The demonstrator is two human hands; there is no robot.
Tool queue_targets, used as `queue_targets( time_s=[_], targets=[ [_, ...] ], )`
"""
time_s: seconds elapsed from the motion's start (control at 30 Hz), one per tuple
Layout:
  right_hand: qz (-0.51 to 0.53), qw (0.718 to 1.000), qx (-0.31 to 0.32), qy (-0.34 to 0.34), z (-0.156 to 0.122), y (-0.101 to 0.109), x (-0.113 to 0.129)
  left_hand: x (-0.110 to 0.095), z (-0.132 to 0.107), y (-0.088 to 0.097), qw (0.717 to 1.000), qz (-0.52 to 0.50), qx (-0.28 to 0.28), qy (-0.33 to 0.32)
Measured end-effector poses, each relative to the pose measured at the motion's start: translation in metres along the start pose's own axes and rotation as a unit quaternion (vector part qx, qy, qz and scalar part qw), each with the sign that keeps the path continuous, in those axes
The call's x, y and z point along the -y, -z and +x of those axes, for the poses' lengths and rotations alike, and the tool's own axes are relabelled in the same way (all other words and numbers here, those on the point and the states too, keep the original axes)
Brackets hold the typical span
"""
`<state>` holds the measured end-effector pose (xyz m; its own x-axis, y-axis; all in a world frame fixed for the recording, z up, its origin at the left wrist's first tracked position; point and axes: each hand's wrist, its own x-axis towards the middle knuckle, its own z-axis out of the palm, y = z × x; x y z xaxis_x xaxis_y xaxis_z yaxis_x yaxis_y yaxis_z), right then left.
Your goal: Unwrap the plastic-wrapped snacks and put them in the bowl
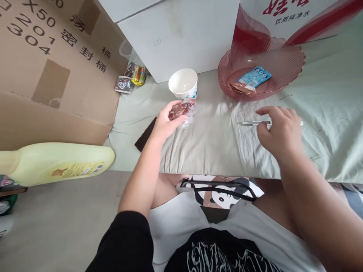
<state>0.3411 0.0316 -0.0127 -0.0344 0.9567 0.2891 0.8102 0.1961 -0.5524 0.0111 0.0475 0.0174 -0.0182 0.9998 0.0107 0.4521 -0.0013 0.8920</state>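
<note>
My left hand (166,122) is closed around a small reddish-brown snack packet (182,110) in clear crinkled plastic, just in front of a white paper cup (183,82) with blue print. My right hand (280,130) is over a slim silver pen-like object (252,123) lying on the cloth; its thumb and forefinger are apart, and nothing shows between them. Behind that hand sits a pink ribbed bowl (286,71) holding a blue packet (255,77) and a brown packet (242,88). Partly under my left forearm lies a dark flat phone-like object (145,135).
Several small wrapped snacks (133,77) lie beside a large cardboard box (56,75) on the left. A white box (181,37) and a red-and-white carton (283,22) stand behind. A big yellow bottle (65,160) juts in at left. Pale green cloth (210,147) covers the surface.
</note>
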Motion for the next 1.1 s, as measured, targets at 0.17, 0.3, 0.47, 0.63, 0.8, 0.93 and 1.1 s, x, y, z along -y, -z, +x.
queue_targets(
  time_s=[0.17, 0.3, 0.47, 0.63, 0.8, 0.93, 1.1],
  targets=[
    [-0.068, 0.996, 0.051, -0.014, -0.01, 0.003, -0.025, 0.011, -0.033, -0.022, 0.947, -0.284, 0.068, 0.133],
    [-0.081, 0.995, 0.053, -0.031, -0.005, -0.003, -0.027, 0.026, -0.037, -0.031, 0.922, -0.338, 0.068, 0.178],
    [0.019, 0.999, 0.05, 0.0, 0.004, -0.015, 0.0, 0.029, -0.025, -0.032, 0.901, -0.369, 0.183, 0.133],
    [0.237, 0.965, 0.114, 0.007, -0.007, -0.025, 0.032, 0.023, -0.021, -0.044, 0.873, -0.372, 0.303, 0.088],
    [0.29, 0.934, 0.154, 0.141, -0.013, -0.034, 0.055, 0.018, -0.024, -0.054, 0.876, -0.355, 0.314, 0.083],
    [0.251, 0.949, 0.17, 0.086, -0.012, -0.037, 0.062, 0.015, -0.027, -0.059, 0.921, -0.308, 0.225, 0.077],
    [0.264, 0.952, 0.156, 0.005, -0.011, -0.03, 0.064, 0.009, -0.029, -0.063, 0.928, -0.306, 0.206, 0.057]
  ],
)
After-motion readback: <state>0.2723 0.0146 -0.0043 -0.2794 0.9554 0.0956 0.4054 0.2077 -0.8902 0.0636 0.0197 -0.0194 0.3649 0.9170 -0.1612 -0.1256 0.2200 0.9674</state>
